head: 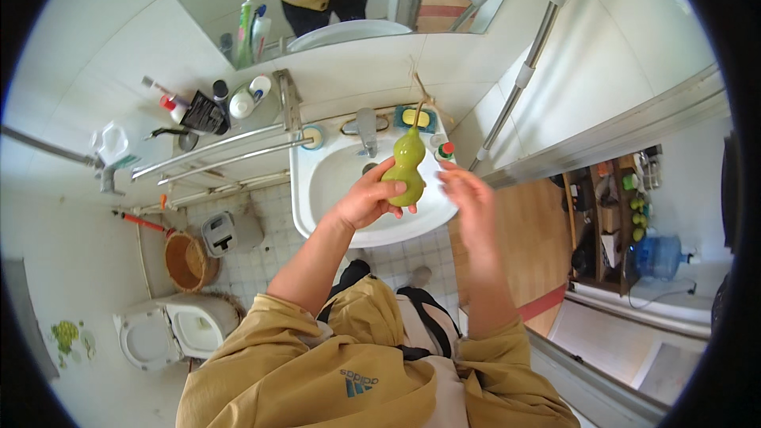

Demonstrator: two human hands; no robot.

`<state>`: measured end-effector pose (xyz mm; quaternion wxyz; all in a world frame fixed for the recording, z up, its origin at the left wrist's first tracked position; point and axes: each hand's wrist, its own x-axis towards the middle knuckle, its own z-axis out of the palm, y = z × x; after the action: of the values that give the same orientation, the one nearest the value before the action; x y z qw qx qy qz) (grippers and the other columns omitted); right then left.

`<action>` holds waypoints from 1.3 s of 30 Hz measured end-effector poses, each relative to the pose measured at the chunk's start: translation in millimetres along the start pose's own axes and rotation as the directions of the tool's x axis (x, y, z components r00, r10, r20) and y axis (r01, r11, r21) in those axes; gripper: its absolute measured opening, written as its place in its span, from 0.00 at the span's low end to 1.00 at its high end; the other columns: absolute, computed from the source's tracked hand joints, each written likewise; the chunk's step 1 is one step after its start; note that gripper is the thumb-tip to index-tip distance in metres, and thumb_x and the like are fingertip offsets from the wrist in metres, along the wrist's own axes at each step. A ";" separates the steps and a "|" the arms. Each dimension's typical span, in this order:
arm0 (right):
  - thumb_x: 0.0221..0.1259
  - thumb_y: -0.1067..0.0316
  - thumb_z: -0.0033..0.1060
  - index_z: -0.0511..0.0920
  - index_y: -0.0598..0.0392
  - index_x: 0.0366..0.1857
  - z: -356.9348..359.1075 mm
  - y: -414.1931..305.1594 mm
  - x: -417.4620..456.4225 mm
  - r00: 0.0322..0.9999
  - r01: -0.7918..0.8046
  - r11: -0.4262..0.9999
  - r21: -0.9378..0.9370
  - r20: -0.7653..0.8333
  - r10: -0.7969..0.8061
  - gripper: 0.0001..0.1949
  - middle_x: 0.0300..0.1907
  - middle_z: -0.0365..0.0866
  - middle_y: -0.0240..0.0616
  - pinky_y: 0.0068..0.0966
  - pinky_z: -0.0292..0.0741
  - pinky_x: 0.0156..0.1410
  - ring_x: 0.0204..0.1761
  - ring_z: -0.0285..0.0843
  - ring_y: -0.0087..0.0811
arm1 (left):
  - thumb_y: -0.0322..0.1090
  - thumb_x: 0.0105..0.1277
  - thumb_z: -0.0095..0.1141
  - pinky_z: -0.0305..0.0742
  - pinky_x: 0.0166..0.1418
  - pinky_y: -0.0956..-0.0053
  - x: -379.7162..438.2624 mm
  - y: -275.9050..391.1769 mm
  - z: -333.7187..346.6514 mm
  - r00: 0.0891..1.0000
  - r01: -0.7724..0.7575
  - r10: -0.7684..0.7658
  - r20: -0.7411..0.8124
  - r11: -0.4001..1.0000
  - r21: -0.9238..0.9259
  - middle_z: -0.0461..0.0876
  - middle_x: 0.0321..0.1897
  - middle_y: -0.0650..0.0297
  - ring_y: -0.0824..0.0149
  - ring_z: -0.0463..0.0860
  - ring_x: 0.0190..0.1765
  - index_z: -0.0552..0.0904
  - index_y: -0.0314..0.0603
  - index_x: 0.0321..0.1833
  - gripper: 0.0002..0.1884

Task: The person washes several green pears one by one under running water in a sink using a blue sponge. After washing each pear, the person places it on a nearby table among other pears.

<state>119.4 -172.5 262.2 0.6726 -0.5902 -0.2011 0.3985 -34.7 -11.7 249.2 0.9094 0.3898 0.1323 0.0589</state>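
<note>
A green bottle gourd [409, 151] with a long dry stem rests upright in my left hand [371, 195], its fingers wrapped around the lower bulb. It is above the white washbasin [330, 184], and its surface looks shiny. My right hand [467, 193], blurred, is a little to the right of the gourd and does not touch it; its fingers are partly bent and nothing shows in them. Behind the gourd are the metal faucet [367, 128] and a yellow bar of soap [415, 117] in a teal dish.
A small bottle with a red cap [445, 150] stands on the basin's right rim, a round container [311, 137] on its left. Metal towel rails [238, 157] and a shelf of toiletries are at left. A metal pole [517, 89] leans at right; a mirror [333, 0] hangs above.
</note>
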 end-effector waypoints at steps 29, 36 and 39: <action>0.72 0.68 0.54 0.71 0.57 0.70 -44.0 -114.3 -67.4 0.965 0.173 0.980 0.094 0.184 -0.188 0.23 0.67 0.75 0.39 0.18 0.71 0.39 0.35 0.75 0.20 | 0.30 0.48 0.77 0.80 0.55 0.63 -11.6 -0.6 152.8 0.710 -0.265 0.693 0.125 0.099 0.959 0.77 0.57 0.52 0.49 0.81 0.55 0.76 0.40 0.61 0.34; 0.75 0.68 0.49 0.75 0.58 0.66 -30.9 -119.2 -64.4 0.938 0.199 0.943 0.268 0.228 -0.262 0.19 0.67 0.76 0.43 0.18 0.69 0.37 0.31 0.70 0.21 | 0.32 0.46 0.78 0.84 0.40 0.66 -7.0 13.7 154.8 0.613 -0.190 0.748 0.253 -0.171 0.967 0.78 0.56 0.53 0.53 0.85 0.47 0.80 0.43 0.55 0.30; 0.75 0.69 0.48 0.76 0.59 0.65 -31.6 -121.2 -64.1 0.941 0.202 0.930 0.306 0.203 -0.271 0.18 0.67 0.76 0.45 0.19 0.70 0.39 0.32 0.70 0.21 | 0.35 0.47 0.77 0.84 0.43 0.64 0.5 17.2 155.0 0.582 -0.211 0.760 0.289 -0.202 0.957 0.78 0.54 0.57 0.54 0.84 0.48 0.81 0.49 0.54 0.29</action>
<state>140.4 -240.4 383.6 0.7634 -0.4070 -0.2929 0.4072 10.1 -107.2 364.1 0.2337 0.8740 0.1486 0.3993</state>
